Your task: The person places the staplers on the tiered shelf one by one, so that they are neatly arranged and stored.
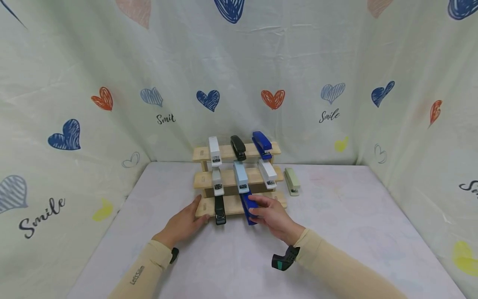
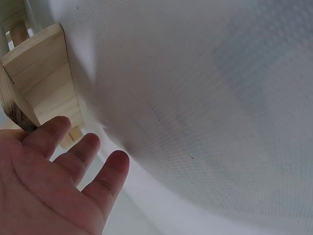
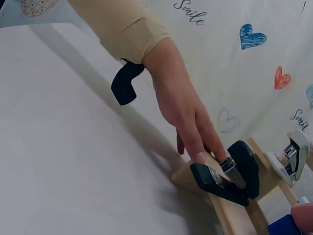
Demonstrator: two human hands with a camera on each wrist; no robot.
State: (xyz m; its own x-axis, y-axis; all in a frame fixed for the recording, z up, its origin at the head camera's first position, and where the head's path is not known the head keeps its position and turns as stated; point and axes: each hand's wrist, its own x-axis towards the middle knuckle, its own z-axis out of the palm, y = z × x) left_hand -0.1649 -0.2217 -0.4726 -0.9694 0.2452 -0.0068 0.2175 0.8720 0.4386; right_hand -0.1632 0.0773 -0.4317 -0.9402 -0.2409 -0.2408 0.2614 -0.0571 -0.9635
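A three-tier wooden rack (image 1: 233,204) stands on the table with staplers on every tier. My left hand (image 1: 183,224) holds the left end of its bottom tier; in the left wrist view several fingers (image 2: 105,178) extend beside the wood. My right hand (image 1: 274,218) grips a blue stapler (image 1: 247,207) at the front of the bottom tier, its far end hidden under the light blue stapler (image 1: 241,177). To its left lies a black stapler (image 1: 220,209), shown in the right wrist view with its arms spread apart. Only a fingertip (image 3: 303,215) of my right hand shows there.
On the middle tier sit a grey-white stapler (image 1: 217,181) and a white stapler (image 1: 267,174). The top tier bears a white stapler (image 1: 214,151), a black stapler (image 1: 238,148) and a blue stapler (image 1: 262,144). A pale green stapler (image 1: 292,181) lies on the table right of the rack.
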